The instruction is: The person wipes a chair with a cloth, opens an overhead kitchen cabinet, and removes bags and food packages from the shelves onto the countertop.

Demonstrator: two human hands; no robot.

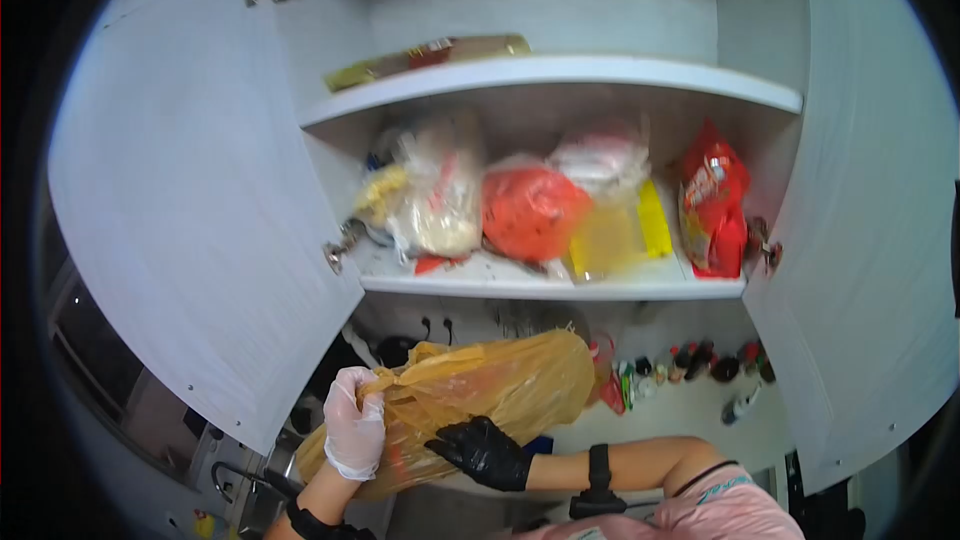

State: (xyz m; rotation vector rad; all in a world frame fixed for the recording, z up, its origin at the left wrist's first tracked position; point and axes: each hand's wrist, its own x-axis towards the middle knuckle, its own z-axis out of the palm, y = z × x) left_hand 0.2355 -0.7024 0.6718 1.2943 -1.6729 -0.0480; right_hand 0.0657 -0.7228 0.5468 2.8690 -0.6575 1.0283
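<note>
A large yellow-orange plastic bag (500,375) hangs below the open wall cabinet. My left hand (355,423), in a white glove, grips the bag's gathered, knotted end. My right hand (484,453), in a black glove, lies against the bag's lower front side, its fingers pointing left and partly bent; whether they pinch the film is unclear. What the bag contains is hard to make out through the film.
The cabinet's lower shelf (550,288) holds clear bags (440,195), a red bag (532,210), a yellow packet (610,240) and a red packet (713,205). Its upper shelf (600,70) carries a flat package (430,58). Both doors stand open. Bottles and jars line the counter below.
</note>
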